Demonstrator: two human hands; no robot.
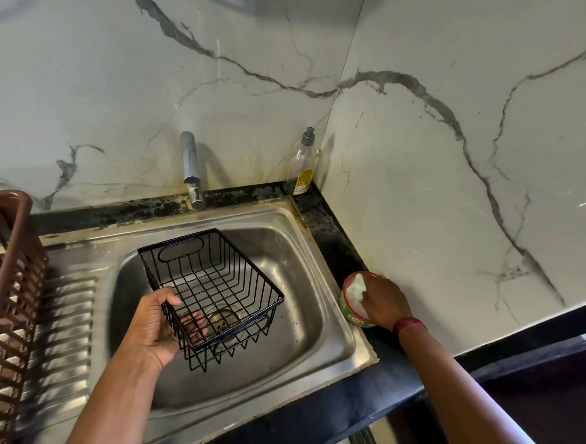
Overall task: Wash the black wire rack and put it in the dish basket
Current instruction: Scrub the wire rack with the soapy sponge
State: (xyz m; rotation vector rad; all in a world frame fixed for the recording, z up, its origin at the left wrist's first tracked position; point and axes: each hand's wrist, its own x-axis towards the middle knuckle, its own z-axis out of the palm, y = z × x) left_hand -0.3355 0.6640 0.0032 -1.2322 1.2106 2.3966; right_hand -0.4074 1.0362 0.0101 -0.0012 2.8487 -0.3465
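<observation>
The left grip (155,326) grasps the rack (211,295) by its left rim, thumb over the top wire, and holds it tilted above the sink (333,275), long axis running from the far side to near right. The right grip (382,304) lies well right of the rack, on the worktop (331,244), fingers curled on a pad (358,287) in the soap tub (348,311), so the pad must travel left; the basket (7,273) stands left of the left grip. The right fingertips are hidden and the basket is cut off by the frame edge
</observation>
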